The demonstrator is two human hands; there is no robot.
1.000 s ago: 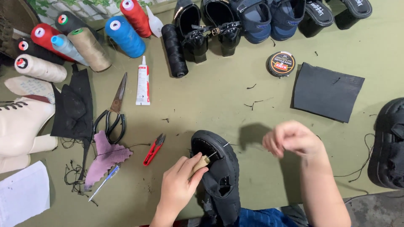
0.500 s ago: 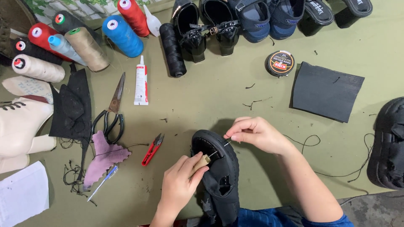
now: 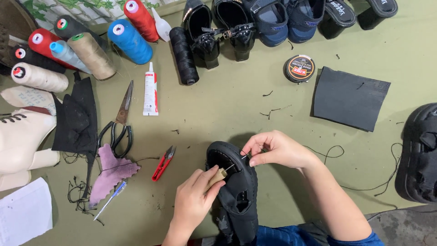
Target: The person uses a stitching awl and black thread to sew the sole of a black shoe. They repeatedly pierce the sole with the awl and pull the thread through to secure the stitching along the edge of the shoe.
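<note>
Upright black shoe [image 3: 239,191], left hand [image 3: 193,202] gripping awl [image 3: 217,175], right hand [image 3: 277,150] pinching thread [image 3: 346,182].

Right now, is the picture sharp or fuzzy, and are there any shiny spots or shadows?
Head view: mostly sharp, evenly lit. Soft shadows lie under the right hand and beside the black shoe. Bright glints shine on the glossy black heeled shoes at the top. The left hand is crisp, with no motion blur.

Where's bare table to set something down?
Widest bare patch: between glue tube, polish tin and the shoe the hands work on. Smaller one below the black sheet, crossed by loose thread. Left side is crowded: spools, scissors, scraps.
</note>
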